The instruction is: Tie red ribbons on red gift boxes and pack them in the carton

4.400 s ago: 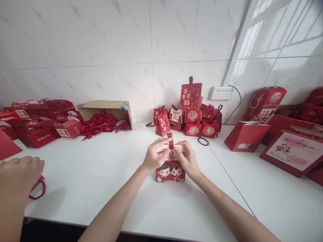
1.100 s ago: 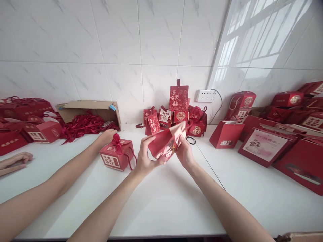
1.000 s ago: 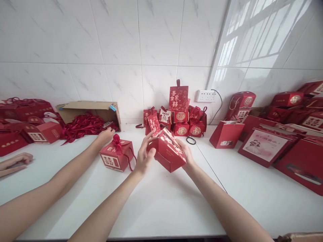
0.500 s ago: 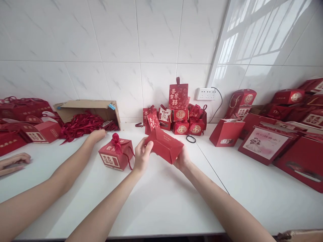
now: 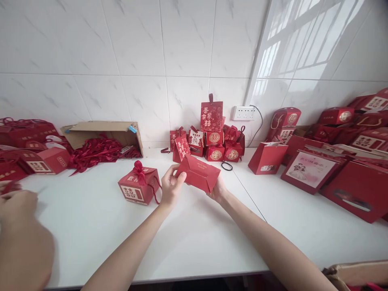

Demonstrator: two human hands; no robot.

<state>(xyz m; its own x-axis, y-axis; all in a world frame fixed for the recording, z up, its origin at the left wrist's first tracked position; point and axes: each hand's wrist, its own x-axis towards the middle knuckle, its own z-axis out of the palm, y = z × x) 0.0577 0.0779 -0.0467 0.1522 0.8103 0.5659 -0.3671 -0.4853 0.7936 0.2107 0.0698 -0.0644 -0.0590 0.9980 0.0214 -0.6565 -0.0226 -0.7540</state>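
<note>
Between my two hands a red paper gift box (image 5: 198, 173) is held above the white table, its folded underside with small gold print facing me. My left hand (image 5: 172, 184) is closed on the box's left end, thumb on the near face. My right hand (image 5: 218, 189) grips the right end from below and behind; most of its fingers are hidden by the box. Left of my left hand stands a red gift box with a ribbon bow (image 5: 139, 184), a white label and a twisted cord at its side.
Behind are stacked small red boxes (image 5: 214, 139) and a black ring (image 5: 226, 166). A cardboard box (image 5: 101, 127) spills red ribbons (image 5: 97, 151). Red bags (image 5: 312, 167) crowd the right, more boxes (image 5: 47, 159) the left. A co-worker's hand (image 5: 20, 206) is at far left. A power strip (image 5: 243, 113) is on the wall.
The co-worker's arm has drawn back from the ribbon pile to the far left, with something red at the hand. My hands keep hold of the box, which has tilted slightly.
</note>
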